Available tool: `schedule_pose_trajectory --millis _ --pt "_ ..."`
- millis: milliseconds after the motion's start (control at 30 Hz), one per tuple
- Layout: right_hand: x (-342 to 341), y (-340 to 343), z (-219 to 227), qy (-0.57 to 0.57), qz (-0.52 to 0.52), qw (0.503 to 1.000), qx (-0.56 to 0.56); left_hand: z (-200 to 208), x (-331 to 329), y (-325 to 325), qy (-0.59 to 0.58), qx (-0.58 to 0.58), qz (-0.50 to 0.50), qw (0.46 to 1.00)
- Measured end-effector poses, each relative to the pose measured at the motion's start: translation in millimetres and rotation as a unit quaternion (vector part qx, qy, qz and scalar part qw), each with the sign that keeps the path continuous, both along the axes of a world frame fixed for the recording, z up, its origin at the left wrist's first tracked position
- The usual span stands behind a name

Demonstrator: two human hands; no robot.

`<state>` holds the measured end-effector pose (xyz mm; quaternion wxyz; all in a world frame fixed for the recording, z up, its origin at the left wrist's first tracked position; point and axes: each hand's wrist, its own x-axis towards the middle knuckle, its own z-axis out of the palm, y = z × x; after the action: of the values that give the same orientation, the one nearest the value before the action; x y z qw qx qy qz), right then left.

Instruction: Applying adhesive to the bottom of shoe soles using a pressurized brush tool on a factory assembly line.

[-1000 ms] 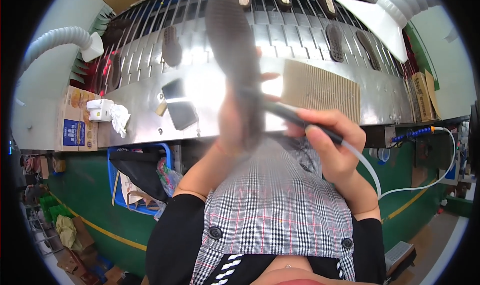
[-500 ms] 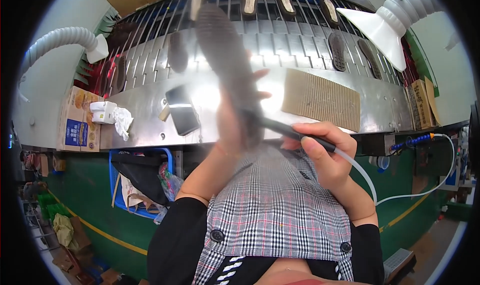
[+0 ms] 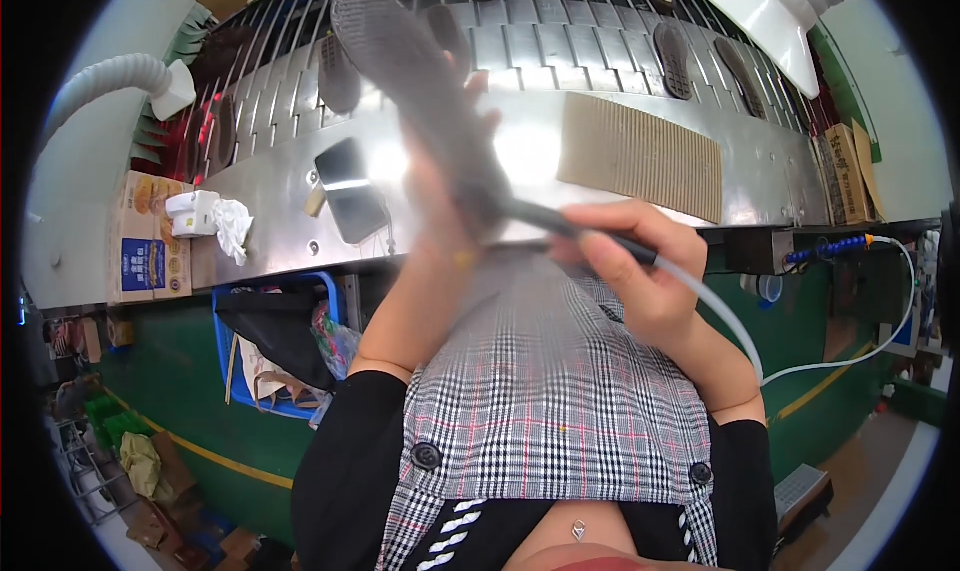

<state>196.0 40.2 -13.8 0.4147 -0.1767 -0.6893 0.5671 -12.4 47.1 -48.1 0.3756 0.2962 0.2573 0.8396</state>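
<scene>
My left hand, smeared by motion, is wrapped round a dark brown shoe sole from beneath. The sole is raised above the metal bench and tilted, its ribbed toe end pointing away to the upper left. Between the thumb and fingers of my right hand is a black pen-shaped tool. A white hose runs from its rear end. The tool's front end meets the near end of the sole; its tip is hidden or blurred there.
A corrugated cardboard sheet and a phone lie on the metal bench. Beyond is a slatted conveyor carrying several soles. White ducts hang at left and right. A carton stands left, a blue crate below.
The sole and my left hand have shifted left and a little away from me. My right hand has moved slightly up with the tool. The whole view has shifted, and conveyor soles sit higher in it.
</scene>
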Motion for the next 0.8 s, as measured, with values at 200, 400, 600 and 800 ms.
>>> schedule_pose_trajectory --millis 200,400,600,800 --pt "3.3 -2.4 7.0 -0.017 -0.014 1.0 -0.02 0.8 -12.0 1.9 -0.104 -0.029 -0.002 0.994" --pt "3.5 -5.0 0.5 0.023 -0.021 0.995 0.096 2.5 -24.2 6.7 -0.131 0.027 -0.046 0.99" --pt "5.1 0.4 3.8 -0.007 0.031 0.983 0.183 -6.7 -39.4 5.4 -0.153 0.021 -0.097 0.983" --pt "4.2 4.9 3.3 -0.01 0.038 0.974 0.223 -12.5 -45.9 5.7 -0.141 0.006 -0.17 0.975"
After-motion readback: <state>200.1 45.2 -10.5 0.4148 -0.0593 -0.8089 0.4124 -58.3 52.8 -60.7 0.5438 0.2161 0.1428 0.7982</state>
